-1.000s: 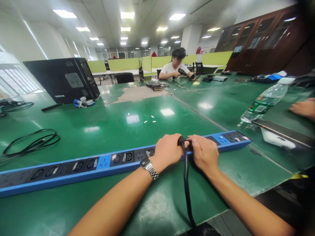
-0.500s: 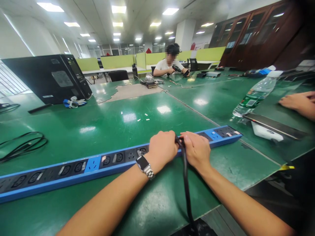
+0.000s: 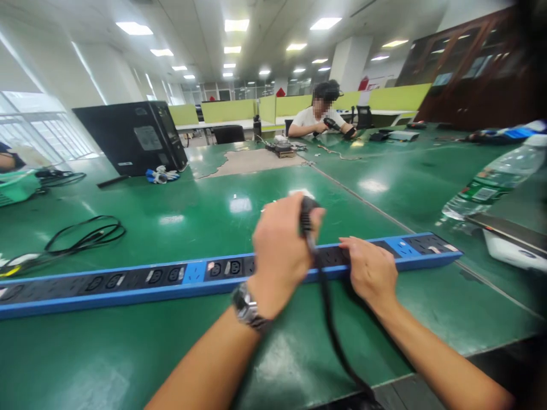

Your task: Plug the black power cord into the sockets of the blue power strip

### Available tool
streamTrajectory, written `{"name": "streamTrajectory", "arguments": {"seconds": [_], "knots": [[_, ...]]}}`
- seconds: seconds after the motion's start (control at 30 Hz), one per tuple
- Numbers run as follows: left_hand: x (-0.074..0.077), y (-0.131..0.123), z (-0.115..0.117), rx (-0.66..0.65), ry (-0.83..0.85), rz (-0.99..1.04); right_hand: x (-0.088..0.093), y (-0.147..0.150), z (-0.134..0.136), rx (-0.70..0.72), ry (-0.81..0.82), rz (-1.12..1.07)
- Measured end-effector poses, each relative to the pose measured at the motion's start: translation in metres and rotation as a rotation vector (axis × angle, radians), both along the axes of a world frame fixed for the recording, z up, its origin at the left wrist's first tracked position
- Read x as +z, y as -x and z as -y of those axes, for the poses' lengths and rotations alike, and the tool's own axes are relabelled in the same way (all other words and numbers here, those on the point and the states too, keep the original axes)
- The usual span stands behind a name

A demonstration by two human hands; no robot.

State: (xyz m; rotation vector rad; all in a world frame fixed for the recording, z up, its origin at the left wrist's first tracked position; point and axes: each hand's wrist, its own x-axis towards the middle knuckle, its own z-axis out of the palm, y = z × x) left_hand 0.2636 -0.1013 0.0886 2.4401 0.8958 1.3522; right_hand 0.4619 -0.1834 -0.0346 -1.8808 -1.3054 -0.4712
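A long blue and black power strip (image 3: 145, 293) lies across the table in front of me, with rows of sockets along its top. My left hand (image 3: 280, 250), with a watch on the wrist, is closed around the black plug (image 3: 307, 215) of a thick power cord (image 3: 331, 324), raised above the strip. From the plug the cord hangs down toward the table's near edge. To the right of it, my right hand (image 3: 374, 276) grips the strip near its right part, its fingers over the top. The left hand is slightly blurred.
On the green table (image 3: 205, 210) stand a black computer tower (image 3: 132, 136) and a tilted water bottle (image 3: 487, 188). Gloves (image 3: 162, 175), a coiled black cable (image 3: 88, 233) and a green basket (image 3: 19, 187) are at left. A person (image 3: 320, 114) works across the table.
My left hand has lifted the plug up off the strip. The right hand has moved slightly apart from it and stays on the strip. The view has shifted left.
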Motion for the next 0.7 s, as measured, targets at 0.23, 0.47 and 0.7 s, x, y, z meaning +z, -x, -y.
{"name": "streamTrajectory", "arguments": {"seconds": [0.23, 0.47, 0.7], "knots": [[-0.026, 0.256, -0.058, 0.674, 0.089, 0.026, 0.000, 0.000, -0.003, -0.051, 0.042, 0.025], [-0.060, 0.317, -0.075, 0.325, 0.141, -0.350, -0.007, -0.009, -0.005, -0.121, 0.095, 0.106], [-0.077, 0.316, -0.085, 0.230, 0.041, -0.402, -0.008, -0.012, -0.005, -0.095, 0.083, 0.150]]}}
